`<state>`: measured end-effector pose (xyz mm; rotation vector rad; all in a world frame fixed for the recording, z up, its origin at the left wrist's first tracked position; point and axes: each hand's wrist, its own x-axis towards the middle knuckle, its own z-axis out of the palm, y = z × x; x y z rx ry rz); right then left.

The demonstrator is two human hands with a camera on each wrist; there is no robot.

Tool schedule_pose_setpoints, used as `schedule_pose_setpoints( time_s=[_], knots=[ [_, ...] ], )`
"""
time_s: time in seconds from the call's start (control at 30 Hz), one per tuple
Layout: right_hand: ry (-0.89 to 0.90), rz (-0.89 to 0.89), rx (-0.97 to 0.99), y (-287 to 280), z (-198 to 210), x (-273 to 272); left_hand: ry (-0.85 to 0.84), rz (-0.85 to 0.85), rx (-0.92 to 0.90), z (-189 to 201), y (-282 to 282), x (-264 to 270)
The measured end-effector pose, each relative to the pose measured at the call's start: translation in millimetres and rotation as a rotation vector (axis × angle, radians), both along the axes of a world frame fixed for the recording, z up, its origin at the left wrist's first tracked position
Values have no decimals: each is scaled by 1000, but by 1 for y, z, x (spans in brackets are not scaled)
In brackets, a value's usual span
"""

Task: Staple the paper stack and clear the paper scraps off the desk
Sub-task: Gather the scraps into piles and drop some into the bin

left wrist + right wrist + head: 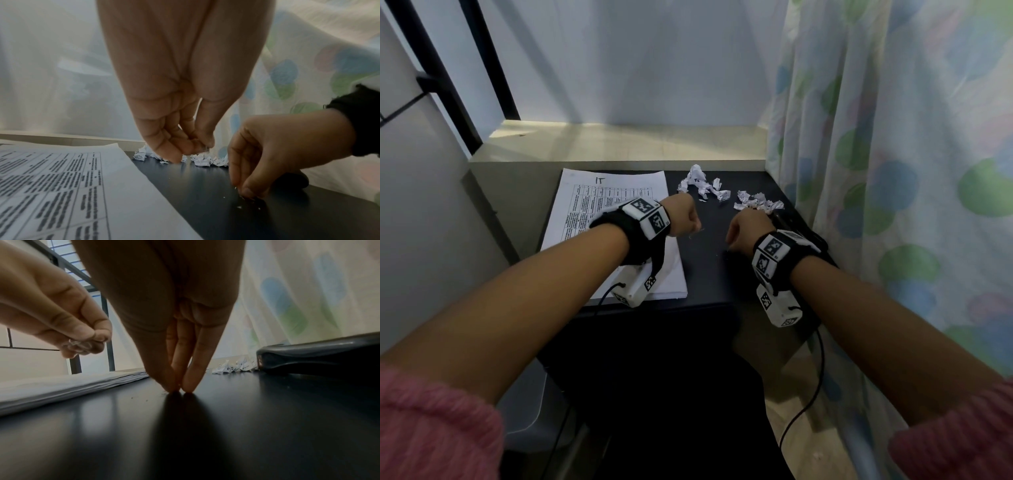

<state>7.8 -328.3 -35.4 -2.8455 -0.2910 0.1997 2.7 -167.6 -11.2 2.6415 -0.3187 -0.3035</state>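
Note:
The stack of printed paper (619,185) (61,186) (61,386) lies flat on the left half of the black desk (709,274). Crumpled paper scraps (702,185) (202,160) (232,368) sit along the desk's back edge. A black stapler (787,221) (318,356) lies at the right, partly under my right wrist. My left hand (697,228) (185,146) (82,340) hovers just right of the stack, its fingers curled round small shiny bits. Thumb and fingertips of my right hand (732,240) (246,193) (179,389) pinch a tiny speck against the desktop.
A dotted curtain (893,154) hangs close along the desk's right side. A pale wooden ledge (619,144) runs behind the desk, below a white wall. More tiny specks (239,207) dot the desktop near my right fingertips. Cables hang off the wrist cameras at the desk's front edge.

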Motion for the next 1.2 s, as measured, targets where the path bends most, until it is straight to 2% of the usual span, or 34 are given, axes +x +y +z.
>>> schedule_pose_setpoints(
  time_s=[0.2,0.43,0.6,0.83,1.2],
  knots=[
    [-58,37,-133,12,-3,-4,-1,7,8,-2,-1,-4],
    [-16,60,-205,13,-5,-9,2,9,23,4,2,-11],
    [61,34,-93,3,-7,-7,-11,27,39,6,9,-16],
    [13,-51,75,-10,-2,-1,-8,59,40,10,23,-21],
    [-27,84,-262,15,-4,-8,-11,84,29,10,29,-31]
  ],
)
